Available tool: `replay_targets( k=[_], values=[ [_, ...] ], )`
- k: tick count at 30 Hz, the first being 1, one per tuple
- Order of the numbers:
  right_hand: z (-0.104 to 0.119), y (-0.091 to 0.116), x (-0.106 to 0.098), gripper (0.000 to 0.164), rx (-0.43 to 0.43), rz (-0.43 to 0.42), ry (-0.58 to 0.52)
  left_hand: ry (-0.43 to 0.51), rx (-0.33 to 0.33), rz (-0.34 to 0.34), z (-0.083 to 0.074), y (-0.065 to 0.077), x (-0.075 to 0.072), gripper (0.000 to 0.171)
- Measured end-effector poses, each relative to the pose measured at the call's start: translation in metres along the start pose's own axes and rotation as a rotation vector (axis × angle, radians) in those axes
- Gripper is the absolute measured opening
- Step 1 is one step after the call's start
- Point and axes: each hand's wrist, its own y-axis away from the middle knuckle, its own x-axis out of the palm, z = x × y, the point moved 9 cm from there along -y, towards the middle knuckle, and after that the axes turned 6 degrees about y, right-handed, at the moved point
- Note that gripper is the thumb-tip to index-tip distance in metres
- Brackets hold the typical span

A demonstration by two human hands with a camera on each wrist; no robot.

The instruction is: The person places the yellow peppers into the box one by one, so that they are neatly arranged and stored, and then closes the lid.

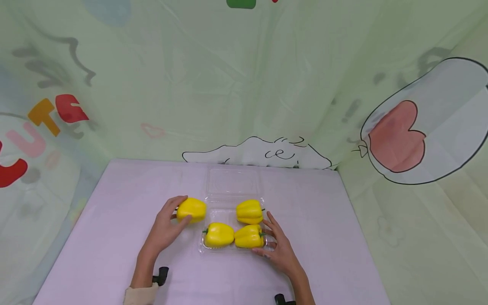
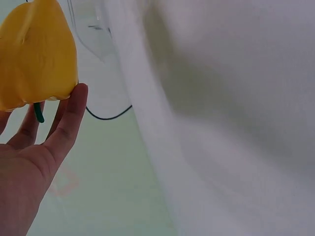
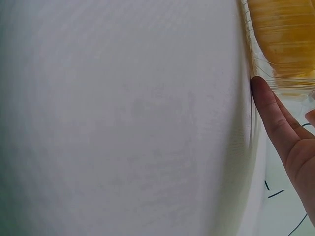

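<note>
My left hand grips a yellow bell pepper at the left edge of a clear plastic clamshell box. In the left wrist view this pepper has its green stem toward the palm, with fingers around its stem end. Inside the box lie three more yellow peppers: one at the back right, one at the front left and one at the front right. My right hand spreads around the box's front right corner. Its straight thumb touches the box wall in the right wrist view.
The box's clear lid lies folded back toward the wall. A pale lilac cloth covers the table. Printed green curtains enclose the table at the back and sides. Black camera mounts stick out from both wrists.
</note>
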Motion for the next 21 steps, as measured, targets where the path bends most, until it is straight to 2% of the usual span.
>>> replay_targets(
  k=[11, 21],
  values=[
    [-0.001, 0.0, 0.0, 0.098, 0.023, 0.01, -0.024, 0.032, 0.055, 0.028, -0.017, -0.002, 0.018, 0.063],
    [-0.003, 0.001, 0.001, 0.098, 0.021, 0.019, -0.045, 0.025, 0.124, 0.091, -0.03, -0.009, 0.037, 0.063]
  ],
)
